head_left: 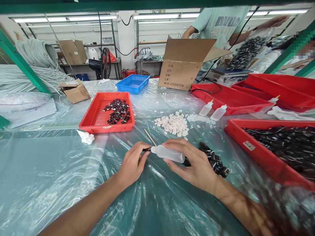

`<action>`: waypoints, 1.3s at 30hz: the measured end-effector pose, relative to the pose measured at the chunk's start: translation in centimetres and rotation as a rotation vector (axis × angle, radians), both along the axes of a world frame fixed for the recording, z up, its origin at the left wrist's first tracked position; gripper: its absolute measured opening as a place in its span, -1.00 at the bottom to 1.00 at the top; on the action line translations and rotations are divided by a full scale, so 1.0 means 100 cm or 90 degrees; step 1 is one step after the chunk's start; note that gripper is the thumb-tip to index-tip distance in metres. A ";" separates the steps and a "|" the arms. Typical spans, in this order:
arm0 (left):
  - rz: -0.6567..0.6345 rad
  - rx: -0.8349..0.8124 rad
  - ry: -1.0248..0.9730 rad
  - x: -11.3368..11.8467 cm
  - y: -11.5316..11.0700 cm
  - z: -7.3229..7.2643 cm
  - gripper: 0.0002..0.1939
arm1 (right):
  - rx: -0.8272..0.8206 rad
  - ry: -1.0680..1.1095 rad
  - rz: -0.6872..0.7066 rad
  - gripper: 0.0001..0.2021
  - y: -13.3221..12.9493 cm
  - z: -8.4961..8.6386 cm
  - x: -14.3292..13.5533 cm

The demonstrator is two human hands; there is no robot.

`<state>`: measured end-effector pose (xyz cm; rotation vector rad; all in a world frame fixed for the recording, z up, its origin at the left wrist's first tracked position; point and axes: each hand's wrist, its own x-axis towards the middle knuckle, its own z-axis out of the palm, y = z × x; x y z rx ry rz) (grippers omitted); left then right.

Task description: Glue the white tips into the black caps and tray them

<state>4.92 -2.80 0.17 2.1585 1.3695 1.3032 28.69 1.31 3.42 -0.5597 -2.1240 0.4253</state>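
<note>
My left hand (pixel 134 160) pinches a small black part (pixel 146 149) between thumb and fingers. Closed around a translucent white squeeze bottle (pixel 171 154) is my right hand (pixel 192 160); the bottle lies nearly level, its tip touching or very near the black part. A thin wooden stick (pixel 150 137) rests on the plastic sheet just behind the bottle. Beyond it is a pile of small white pieces (pixel 174 124). Black parts (pixel 215 160) lie heaped beside and partly behind my right hand.
A red tray (pixel 88 126) with black parts stands at left, a crumpled tissue (pixel 86 137) before it. A blue tray (pixel 133 83), a carton (pixel 182 64) and two bottles (pixel 213 110) are farther back. A red bin (pixel 268 157) of black parts is right. A person (pixel 219 29) stands behind.
</note>
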 end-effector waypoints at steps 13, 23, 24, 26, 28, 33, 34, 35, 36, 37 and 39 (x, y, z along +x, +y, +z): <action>0.022 -0.072 -0.015 0.001 -0.003 0.004 -0.82 | -0.007 -0.009 0.013 -0.42 0.001 -0.004 0.003; -0.010 -0.023 0.014 0.000 0.000 0.002 -0.81 | 0.020 0.029 -0.004 -0.52 -0.001 0.008 -0.003; -0.009 -0.016 0.017 0.000 0.001 0.002 -0.81 | 0.017 0.032 -0.012 -0.54 -0.002 0.008 -0.004; -0.004 -0.007 0.020 -0.001 0.001 0.002 -0.81 | -0.015 0.036 -0.034 -0.59 -0.002 0.008 -0.004; 0.004 -0.008 0.022 -0.001 0.001 0.002 -0.81 | -0.107 0.048 -0.052 -0.66 0.001 0.008 -0.003; 0.018 -0.043 -0.011 -0.002 -0.001 0.004 -0.80 | -0.421 0.239 -0.021 -0.68 0.024 0.002 0.004; 0.022 -0.047 -0.017 -0.002 -0.001 0.004 -0.80 | -0.459 0.281 -0.006 -0.65 0.030 -0.001 0.004; 0.028 -0.048 -0.020 -0.003 0.000 0.004 -0.80 | -0.484 0.308 0.005 -0.62 0.035 -0.005 0.004; 0.036 -0.047 -0.020 -0.003 0.002 0.004 -0.80 | -0.487 0.309 0.009 -0.60 0.040 -0.009 0.002; 0.050 -0.043 -0.019 -0.003 0.004 0.004 -0.80 | -0.472 0.291 0.004 -0.59 0.044 -0.013 0.000; 0.085 -0.024 -0.018 -0.003 0.007 0.005 -0.80 | -0.401 0.209 -0.031 -0.55 0.050 -0.020 -0.009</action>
